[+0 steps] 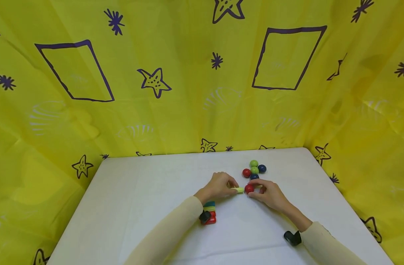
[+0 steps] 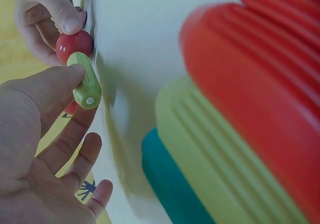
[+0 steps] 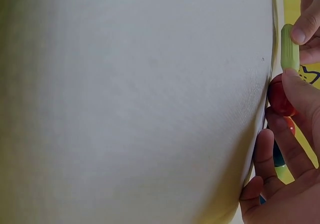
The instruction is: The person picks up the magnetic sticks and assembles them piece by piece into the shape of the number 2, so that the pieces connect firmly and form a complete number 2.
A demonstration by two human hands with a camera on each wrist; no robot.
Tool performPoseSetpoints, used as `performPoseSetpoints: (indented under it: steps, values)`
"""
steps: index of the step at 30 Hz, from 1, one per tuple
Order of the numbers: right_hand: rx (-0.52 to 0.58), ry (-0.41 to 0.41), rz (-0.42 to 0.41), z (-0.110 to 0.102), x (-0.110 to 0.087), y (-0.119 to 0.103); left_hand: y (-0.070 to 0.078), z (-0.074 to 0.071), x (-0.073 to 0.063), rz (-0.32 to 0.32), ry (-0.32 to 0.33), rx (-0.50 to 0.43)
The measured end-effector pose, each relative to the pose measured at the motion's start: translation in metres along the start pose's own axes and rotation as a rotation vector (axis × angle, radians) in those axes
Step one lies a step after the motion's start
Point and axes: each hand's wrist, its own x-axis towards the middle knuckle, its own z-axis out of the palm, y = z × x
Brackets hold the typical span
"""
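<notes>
Head cam: L hand (image 1: 220,184) pinches green rod (image 1: 240,190), R hand (image 1: 268,193) pinches red ball (image 1: 249,188), both R of ctr at the white table (image 1: 129,198), rod on L, ball on R, approx. in line. From above, hard to tell if the two touch; L wrist view has rod's end against the ball, plus ridges and a white dot on its other end that head view doesn't pick up. Same view gives L thumb + index on the rod, narrow grip, other fingers loose & apart; R wrist view gives R thumb + index on the ball, also narrow, remaining fingers loosely bent. Table's far edge meets yellow curtain (image 1: 182,121); R edge runs past R sleeve (image 1: 324,243). Wide stretch of white cloth to the L, out to L edge, & more betw. the sleeves on near side. Just far of R hand sit 2 green balls (image 1: 254,163), 2 blue balls (image 1: 262,168) & a 2nd red ball (image 1: 246,173); one blue is right by R fingers, so tight there. Near side, by L sleeve (image 1: 169,228), lie teal rod (image 2: 172,181), yellow-green rod (image 2: 200,139) & red rods (image 2: 250,93), partly blocked in head view by black L wrist cam (image 1: 205,216), but big & close in L wrist view. R wrist cam (image 1: 292,238) sits by R sleeve.
</notes>
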Motion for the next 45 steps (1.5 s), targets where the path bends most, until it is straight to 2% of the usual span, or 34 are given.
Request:
performPoseSetpoints:
  steps: [10, 19, 29, 37, 45]
  values:
    - [-0.010, -0.002, 0.003, 0.001, 0.000, 0.002, 0.001, 0.004, 0.003, -0.006, 0.000, 0.012]
    - [-0.003, -0.033, -0.038, -0.004, -0.001, 0.004, 0.001, 0.005, 0.004, -0.019, 0.005, 0.009]
    - [-0.029, -0.061, -0.052, -0.014, -0.005, 0.011, 0.005, 0.003, 0.004, -0.012, 0.005, -0.049]
    - [-0.029, -0.072, -0.012, -0.023, -0.008, 0.021, 0.002, 0.003, 0.015, 0.001, 0.092, -0.049]
    - [-0.034, -0.071, -0.007, -0.028, -0.008, 0.021, 0.007, 0.006, 0.029, -0.122, 0.203, -0.072]
